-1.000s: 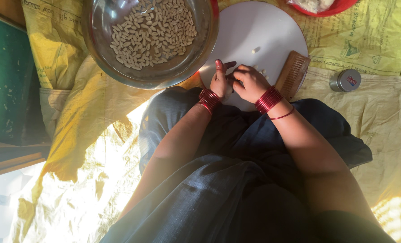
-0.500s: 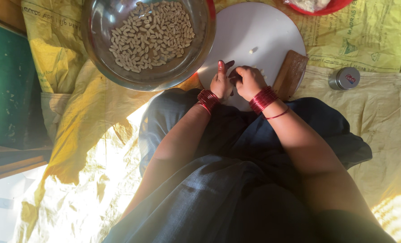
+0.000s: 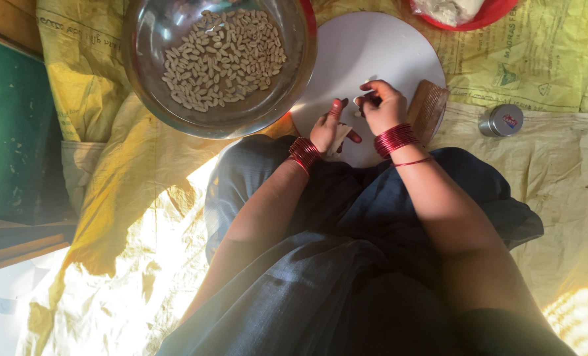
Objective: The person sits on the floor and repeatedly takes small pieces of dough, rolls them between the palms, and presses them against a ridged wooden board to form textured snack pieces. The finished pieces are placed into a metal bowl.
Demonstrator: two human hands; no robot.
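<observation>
Work in hand appears to be shaping small pale pieces on the round white board [image 3: 366, 49], which serves as landmark throughout. Progress, judged from how things lie: the steel bowl [image 3: 142, 66], touching the board's left edge, holds a thick single layer of small pale shaped pieces [image 3: 221, 59], so a good number look finished; the bowl's near floor is bare, so it is far from full. A red dish [image 3: 485, 14] beyond the board's upper right rim holds a pale lump [image 3: 449, 9], which suggests stock remains. Right hand [image 3: 381, 105], over the board's lower right part, is closed narrowly, fingertips pinched on a small pale piece [image 3: 361, 99]; what kind of piece cannot be told. Left hand [image 3: 330, 128], at the board's lower edge, is half open, fingers extended, with a pale scrap [image 3: 339, 137] against the palm; whether gripped or merely resting, cannot tell. The two hands are near each other, not touching. A ribbed wooden block [image 3: 429, 109] lies against the board's right edge; a small metal tin [image 3: 501, 120] sits well right of it on the yellow floor sheet [image 3: 571, 165].
</observation>
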